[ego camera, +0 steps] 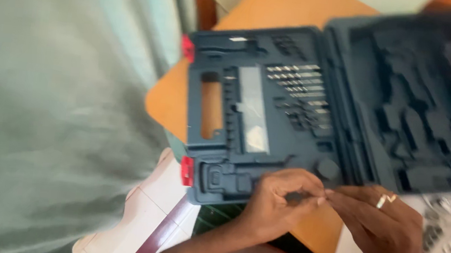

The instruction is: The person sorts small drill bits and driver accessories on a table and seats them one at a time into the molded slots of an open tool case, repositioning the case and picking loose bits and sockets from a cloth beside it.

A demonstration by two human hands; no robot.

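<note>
My left hand (pixel 279 202) and right hand (pixel 384 232) met over a small dark piece (pixel 297 196), too blurred to judge its material. The open tool case (pixel 351 100) looked like moulded plastic, dark blue-green and matt, with glossy red plastic latches (pixel 187 171). The drill bits (pixel 297 79) in its lid showed a pale metallic sheen. The table (pixel 283 7) beneath was smooth orange-brown wood or laminate. A metal ring (pixel 381 201) shone on my right hand. The curtain (pixel 48 108) at the left was soft grey-green cloth. The floor tiles (pixel 144 213) looked smooth and pale.
</note>
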